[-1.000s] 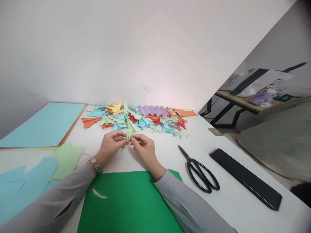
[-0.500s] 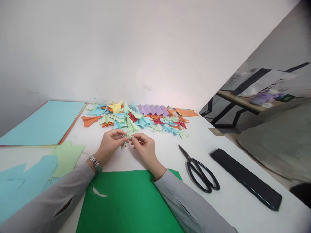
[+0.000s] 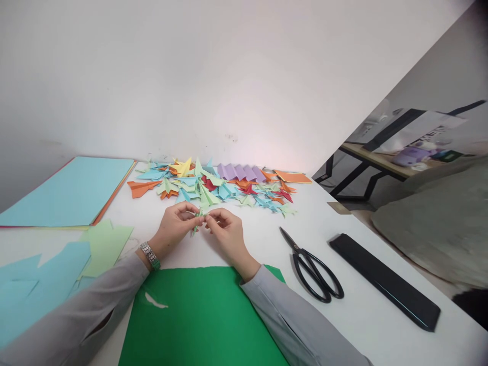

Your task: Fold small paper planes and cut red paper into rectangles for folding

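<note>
Between my two hands is a small light-green folded paper piece (image 3: 195, 227), mostly covered by fingers. My left hand (image 3: 176, 223), with a metal watch at the wrist, pinches it between thumb and fingers. From the other side, my right hand (image 3: 225, 230) grips its right end with thumb and forefinger. Both hands are just above the white table, in front of a pile of folded paper figures (image 3: 208, 195) in green, blue, orange, red and yellow. Below my wrists lies a green sheet (image 3: 202, 315) with a small torn white spot.
Black-handled scissors (image 3: 314, 272) and a long black case (image 3: 385, 279) lie to the right. A stack of coloured sheets (image 3: 72, 190) is at the far left, with cut blue paper (image 3: 57, 274) nearer. A purple pleated strip (image 3: 241, 173) and orange paper squares (image 3: 293, 177) lie by the wall.
The fingers have drawn slightly closer around the green paper, covering more of it. Both hands stay in nearly the same place.
</note>
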Demonstrator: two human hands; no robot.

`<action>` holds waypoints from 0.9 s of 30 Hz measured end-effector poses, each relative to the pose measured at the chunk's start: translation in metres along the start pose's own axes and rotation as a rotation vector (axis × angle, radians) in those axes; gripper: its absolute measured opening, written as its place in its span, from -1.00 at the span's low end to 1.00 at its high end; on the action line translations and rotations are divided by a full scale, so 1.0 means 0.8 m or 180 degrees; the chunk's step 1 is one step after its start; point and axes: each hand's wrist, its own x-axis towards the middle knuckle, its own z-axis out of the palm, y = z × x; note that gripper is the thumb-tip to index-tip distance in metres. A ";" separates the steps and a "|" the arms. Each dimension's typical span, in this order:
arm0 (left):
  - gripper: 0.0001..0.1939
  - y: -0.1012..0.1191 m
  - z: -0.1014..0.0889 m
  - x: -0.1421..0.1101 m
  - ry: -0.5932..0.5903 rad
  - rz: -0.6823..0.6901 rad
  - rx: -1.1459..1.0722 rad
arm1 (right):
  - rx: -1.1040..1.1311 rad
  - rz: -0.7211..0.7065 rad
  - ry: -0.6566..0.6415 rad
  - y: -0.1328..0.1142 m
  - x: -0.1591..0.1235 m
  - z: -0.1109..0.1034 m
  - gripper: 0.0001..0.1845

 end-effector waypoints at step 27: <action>-0.69 -0.007 0.000 0.002 0.0210 0.0102 0.0240 | 0.0489 0.0670 -0.0050 0.003 0.006 0.000 -0.91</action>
